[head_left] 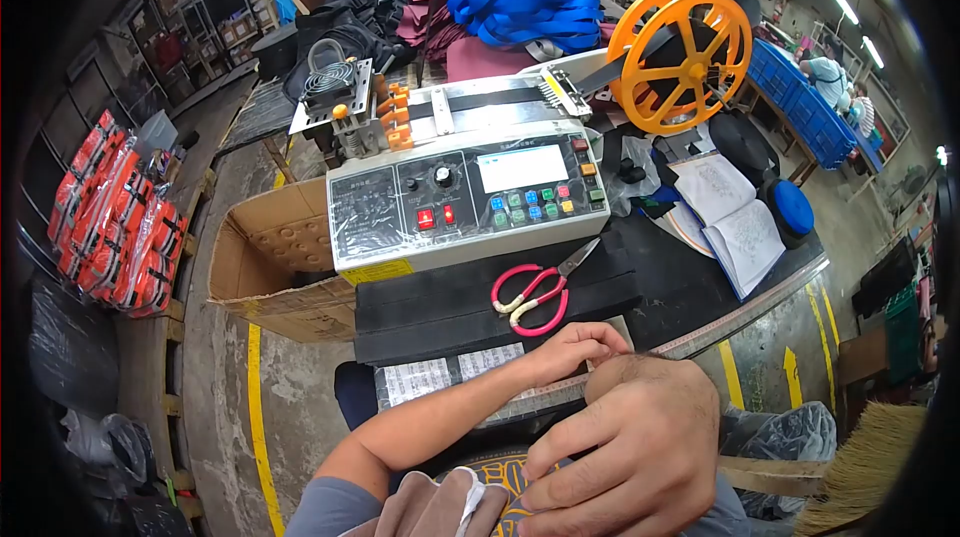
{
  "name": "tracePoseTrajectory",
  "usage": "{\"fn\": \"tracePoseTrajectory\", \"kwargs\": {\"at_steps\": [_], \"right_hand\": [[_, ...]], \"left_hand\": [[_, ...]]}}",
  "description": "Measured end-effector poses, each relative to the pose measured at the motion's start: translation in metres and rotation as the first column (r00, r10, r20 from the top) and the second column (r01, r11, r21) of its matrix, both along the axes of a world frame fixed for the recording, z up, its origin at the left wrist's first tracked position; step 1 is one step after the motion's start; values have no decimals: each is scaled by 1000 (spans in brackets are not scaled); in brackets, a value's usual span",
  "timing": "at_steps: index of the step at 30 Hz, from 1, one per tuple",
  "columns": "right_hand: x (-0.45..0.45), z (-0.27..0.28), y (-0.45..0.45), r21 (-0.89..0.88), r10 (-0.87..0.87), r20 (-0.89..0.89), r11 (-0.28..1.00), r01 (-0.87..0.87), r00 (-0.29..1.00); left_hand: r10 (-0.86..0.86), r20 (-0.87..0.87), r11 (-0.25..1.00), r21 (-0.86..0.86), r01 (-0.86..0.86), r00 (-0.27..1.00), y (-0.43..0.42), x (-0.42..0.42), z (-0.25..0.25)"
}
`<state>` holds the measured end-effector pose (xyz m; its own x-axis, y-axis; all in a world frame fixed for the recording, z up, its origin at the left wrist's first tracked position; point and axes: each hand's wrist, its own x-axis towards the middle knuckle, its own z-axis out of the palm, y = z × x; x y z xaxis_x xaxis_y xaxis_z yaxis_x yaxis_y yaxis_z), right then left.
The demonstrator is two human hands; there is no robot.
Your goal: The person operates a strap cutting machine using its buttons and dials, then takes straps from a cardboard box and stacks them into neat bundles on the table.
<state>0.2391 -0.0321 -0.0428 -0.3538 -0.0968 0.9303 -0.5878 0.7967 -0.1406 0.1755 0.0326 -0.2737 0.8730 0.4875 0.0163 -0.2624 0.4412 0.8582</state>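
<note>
My left hand point(580, 349) is over the near edge of the table, its fingers curled together close to my right wrist. Whatever lies between its fingertips is hidden. Close to the camera is my right hand point(635, 447), its back showing and its fingers loosely bent and slightly apart, with no object visible in them. A brown-grey cloth point(430, 507) with a white edge lies at my lap, left of that hand. Scissors point(540, 292) with pink-red handles rest beyond my left hand on black strips point(420, 312). Printed label sheets point(418, 380) lie near my left forearm.
A control-panel machine point(465, 197) stands behind the scissors, with an orange reel point(690, 62) behind it. An open notebook point(735, 222) and blue roll point(790, 207) are at right. A cardboard box point(270, 257) stands left, a broom point(870, 467) lower right. A measuring tape point(720, 320) runs along the edge.
</note>
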Motion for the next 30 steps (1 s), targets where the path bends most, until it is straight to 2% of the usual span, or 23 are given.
{"fn": "tracePoseTrajectory", "kwargs": {"at_steps": [5,13,20,26,30], "right_hand": [[1,4,0,-23,11,23,1000,-10,1000],[2,-1,-2,-65,-7,61,998,11,998],[5,1,-1,-86,8,109,996,1,994],[-2,-2,2,-30,7,4,1000,-7,1000],[0,2,3,-38,18,24,999,-17,1000]], "left_hand": [[11,-14,998,64,-10,1000,-2,-1,5],[-19,17,997,74,18,1000,1,-4,1],[-33,105,995,96,23,994,-3,0,1],[-76,49,994,86,71,996,-1,-2,2],[-66,51,994,93,61,996,0,0,0]]}}
